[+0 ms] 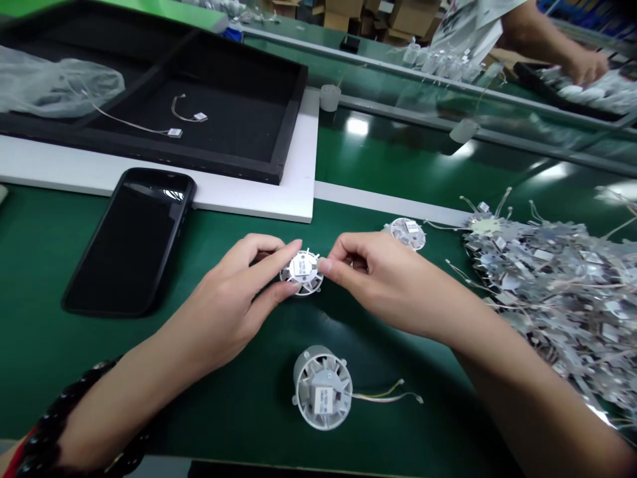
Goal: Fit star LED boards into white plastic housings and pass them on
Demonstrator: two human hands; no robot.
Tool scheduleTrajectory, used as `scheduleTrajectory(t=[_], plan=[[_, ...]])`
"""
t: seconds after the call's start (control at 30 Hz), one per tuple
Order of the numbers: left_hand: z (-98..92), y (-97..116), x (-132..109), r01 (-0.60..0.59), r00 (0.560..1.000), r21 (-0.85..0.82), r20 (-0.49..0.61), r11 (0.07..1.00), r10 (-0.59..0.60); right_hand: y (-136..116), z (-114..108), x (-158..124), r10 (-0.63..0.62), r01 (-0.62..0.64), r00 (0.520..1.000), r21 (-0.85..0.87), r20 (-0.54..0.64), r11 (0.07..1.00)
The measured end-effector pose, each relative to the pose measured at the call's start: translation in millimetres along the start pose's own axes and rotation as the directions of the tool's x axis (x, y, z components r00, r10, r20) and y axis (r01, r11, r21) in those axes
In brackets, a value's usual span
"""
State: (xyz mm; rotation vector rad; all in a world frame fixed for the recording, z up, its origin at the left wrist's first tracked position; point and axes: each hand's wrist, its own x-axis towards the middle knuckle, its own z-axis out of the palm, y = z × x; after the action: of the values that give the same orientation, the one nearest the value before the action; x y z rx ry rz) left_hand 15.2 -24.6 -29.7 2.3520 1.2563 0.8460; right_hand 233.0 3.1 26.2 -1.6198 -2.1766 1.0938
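Note:
Between the thumb and fingers of my left hand (pixel 253 282) is a round white plastic housing (pixel 311 288), gripped by its left side. A silver plate with a printed label (pixel 302 267) lies in its open top. At the right edge of the housing, my right hand (pixel 371 272) is closed in a pinch; what its fingertips hold is hidden. Nearer me lies a second round housing (pixel 326 392) with a labelled plate in it and thin wires trailing right. Another such housing (pixel 408 234) is partly hidden behind my right hand.
Piled silver plates with wires (pixel 572 285) cover the right side. On the left are a black phone (pixel 129 245) and a black divided tray (pixel 239 99) on a white board (pixel 293 202). Across a rail, a co-worker's hand (pixel 587 66) reaches over a parts tray.

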Motion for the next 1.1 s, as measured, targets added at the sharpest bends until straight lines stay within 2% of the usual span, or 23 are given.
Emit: scheduleTrajectory(t=[0.23,0.37,0.6,0.8,1.1], plan=[[-3.3,3.9,2.0,0.15,0.988,-0.136,0.06,0.979,-0.143,7.5,3.1,0.9,0.034,-0.032,0.998,-0.031,0.052,0.999],[-3.1,5.9,3.2,0.203,0.978,-0.191,0.085,0.96,-0.19,8.2,3.2,2.6,0.032,-0.031,0.999,-0.018,0.032,0.999],[-2.5,6.0,3.5,0.308,0.949,-0.188,0.134,0.933,-0.286,10.7,6.2,4.3,0.025,-0.026,0.999,-0.024,-0.023,0.999],[2.6,1.8,0.8,0.278,0.96,-0.192,0.076,0.941,-0.268,9.5,7.0,3.0,0.018,-0.02,0.998,-0.044,-0.054,0.999],[4.8,-4.3,-4.7,0.207,0.978,-0.146,0.067,0.967,-0.199,11.0,7.5,2.5,0.023,-0.023,0.999,-0.013,-0.044,1.0]])
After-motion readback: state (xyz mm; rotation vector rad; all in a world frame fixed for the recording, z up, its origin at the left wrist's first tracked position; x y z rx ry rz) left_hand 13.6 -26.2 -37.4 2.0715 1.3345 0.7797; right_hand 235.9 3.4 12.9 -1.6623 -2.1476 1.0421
